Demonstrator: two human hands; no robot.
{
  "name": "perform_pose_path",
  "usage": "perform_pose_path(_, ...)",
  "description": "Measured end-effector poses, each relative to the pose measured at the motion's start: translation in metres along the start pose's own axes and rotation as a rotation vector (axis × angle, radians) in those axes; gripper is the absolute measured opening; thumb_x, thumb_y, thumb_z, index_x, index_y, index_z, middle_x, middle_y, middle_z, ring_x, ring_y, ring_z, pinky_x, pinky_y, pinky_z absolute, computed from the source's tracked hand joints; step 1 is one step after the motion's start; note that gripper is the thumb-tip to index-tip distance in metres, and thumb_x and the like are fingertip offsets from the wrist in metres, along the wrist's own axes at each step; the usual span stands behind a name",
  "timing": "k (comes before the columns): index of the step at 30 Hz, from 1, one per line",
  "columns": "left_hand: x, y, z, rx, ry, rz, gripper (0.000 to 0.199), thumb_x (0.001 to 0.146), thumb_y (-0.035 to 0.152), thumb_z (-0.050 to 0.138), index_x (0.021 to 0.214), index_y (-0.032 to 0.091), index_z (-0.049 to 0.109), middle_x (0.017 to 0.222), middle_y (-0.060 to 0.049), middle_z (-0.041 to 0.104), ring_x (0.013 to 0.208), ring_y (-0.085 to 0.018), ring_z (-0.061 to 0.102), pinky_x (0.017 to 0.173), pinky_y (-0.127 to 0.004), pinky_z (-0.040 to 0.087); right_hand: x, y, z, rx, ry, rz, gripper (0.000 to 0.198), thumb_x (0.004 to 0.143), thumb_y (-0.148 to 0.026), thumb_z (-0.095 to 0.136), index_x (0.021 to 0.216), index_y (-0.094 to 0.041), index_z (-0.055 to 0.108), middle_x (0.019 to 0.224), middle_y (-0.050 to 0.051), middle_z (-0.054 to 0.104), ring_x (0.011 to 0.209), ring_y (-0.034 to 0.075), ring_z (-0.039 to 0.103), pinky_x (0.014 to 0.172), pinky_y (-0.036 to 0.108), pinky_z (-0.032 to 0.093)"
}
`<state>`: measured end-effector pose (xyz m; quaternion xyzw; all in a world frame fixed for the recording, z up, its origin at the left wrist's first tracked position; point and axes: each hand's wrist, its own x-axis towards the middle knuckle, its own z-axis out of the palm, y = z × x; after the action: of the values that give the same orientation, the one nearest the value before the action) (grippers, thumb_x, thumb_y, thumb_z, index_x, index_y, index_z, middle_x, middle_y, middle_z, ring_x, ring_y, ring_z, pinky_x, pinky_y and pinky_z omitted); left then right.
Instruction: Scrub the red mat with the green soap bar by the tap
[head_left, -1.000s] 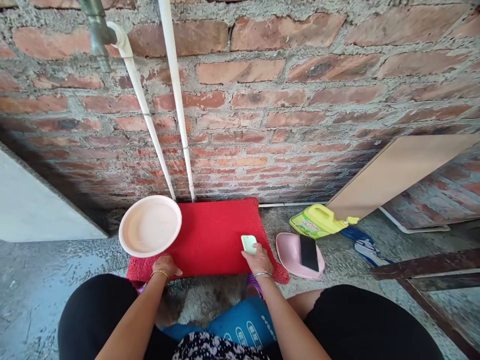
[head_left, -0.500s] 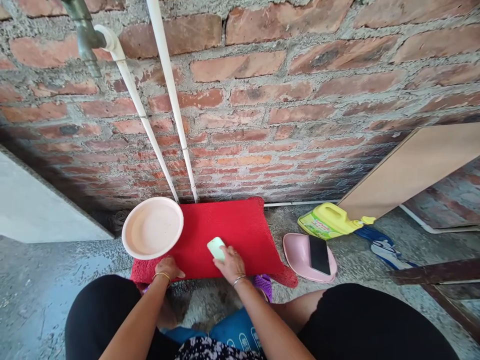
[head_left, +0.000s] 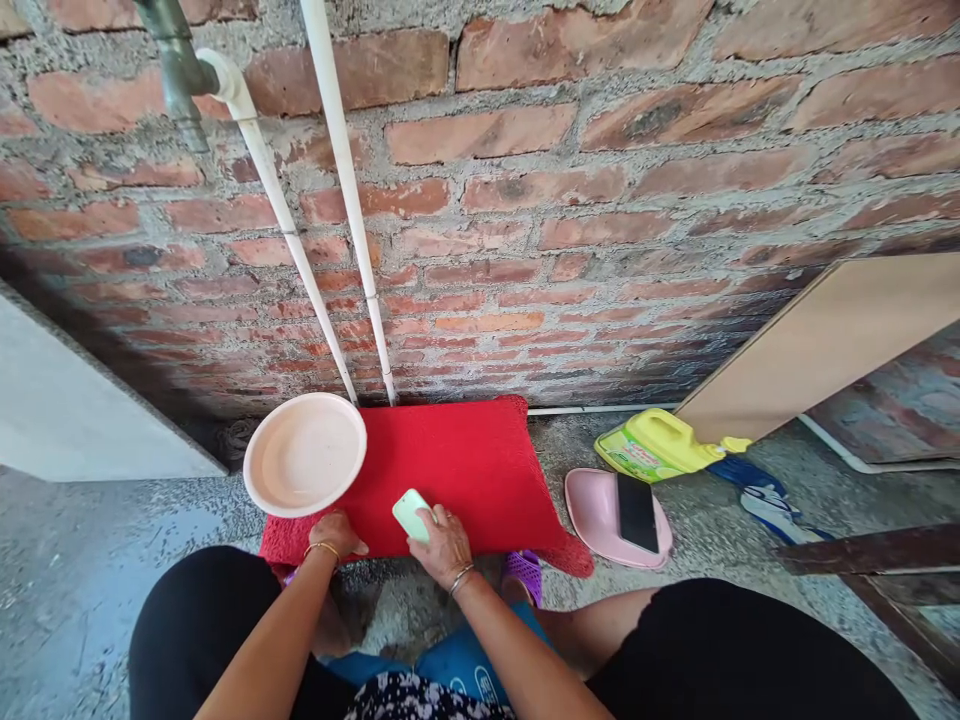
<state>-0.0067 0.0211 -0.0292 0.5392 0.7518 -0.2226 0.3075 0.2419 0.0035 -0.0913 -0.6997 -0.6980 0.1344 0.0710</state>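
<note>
A red mat (head_left: 450, 455) lies spread low before me, its rough-textured ends hanging lower at the sides. My right hand (head_left: 442, 548) grips a pale green, round-cornered block with a small hole near its tip, which looks like a scrubbing brush (head_left: 411, 514); its underside rests on the mat and is hidden. At the mat's near left edge, my left hand (head_left: 335, 535) presses down and holds the edge, thumb pointing right. Just beyond that hand, a pale pink basin (head_left: 259, 480) with water in it stands on the mat's left end.
Right of the mat, a pink scoop-shaped dish (head_left: 589, 505) carries a dark flat slab (head_left: 637, 512). A yellow detergent jug (head_left: 660, 440) lies behind it. White pipes (head_left: 349, 190) and a tap (head_left: 180, 80) line the brick wall. Dark wooden bars (head_left: 847, 550) stand at right.
My right hand has slid the green brush left and slightly toward me across the mat. My left hand stays at the near edge; the basin has not moved.
</note>
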Motion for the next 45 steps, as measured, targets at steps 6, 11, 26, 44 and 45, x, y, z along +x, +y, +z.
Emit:
perform_pose_path(6,0.001,0.000,0.001,0.001,0.006,0.001,0.068,0.049,0.041,0.074,0.109,0.014,0.058,0.117,-0.016,0.064,0.109,-0.029,0.059,0.086,-0.033,0.048,0.001,0.038,-0.023,-0.046,0.003,0.061,0.039,0.083,-0.042,0.055,0.116,-0.020,0.057,0.105,0.009,0.057,0.092,0.020,0.056,0.081,0.035,0.044)
perform_pose_path(11,0.007,-0.002,0.005,0.001,0.010,0.012,0.070,0.047,0.042,0.075,0.109,0.013,0.059,0.115,-0.018,0.065,0.108,-0.029,0.060,0.086,-0.033,0.049,0.005,0.062,-0.050,-0.011,0.121,0.396,0.044,0.080,-0.047,0.052,0.115,-0.021,0.058,0.096,0.008,0.057,0.082,0.021,0.057,0.071,0.031,0.039)
perform_pose_path(26,-0.001,0.000,0.000,-0.014,0.009,0.003,0.067,0.049,0.041,0.074,0.108,0.014,0.059,0.116,-0.017,0.064,0.108,-0.028,0.059,0.087,-0.034,0.048,0.007,-0.010,-0.035,0.022,-0.098,-0.040,0.042,0.076,-0.044,0.058,0.114,-0.025,0.058,0.102,0.008,0.057,0.092,0.021,0.054,0.080,0.031,0.036)
perform_pose_path(44,0.000,0.002,0.001,-0.030,0.006,-0.033,0.070,0.046,0.042,0.076,0.109,0.016,0.058,0.119,-0.016,0.062,0.112,-0.028,0.057,0.088,-0.033,0.047,0.021,-0.097,-0.022,0.040,-0.178,-0.358,0.041,0.074,-0.043,0.059,0.111,-0.028,0.058,0.105,0.006,0.055,0.096,0.023,0.051,0.087,0.036,0.033)
perform_pose_path(45,0.001,0.001,0.001,-0.035,0.006,-0.033,0.069,0.047,0.041,0.076,0.108,0.016,0.058,0.118,-0.016,0.063,0.111,-0.028,0.058,0.088,-0.033,0.047,0.024,-0.090,-0.024,0.031,-0.178,-0.325,0.041,0.073,-0.043,0.060,0.111,-0.027,0.058,0.105,0.006,0.056,0.096,0.023,0.052,0.086,0.036,0.034)
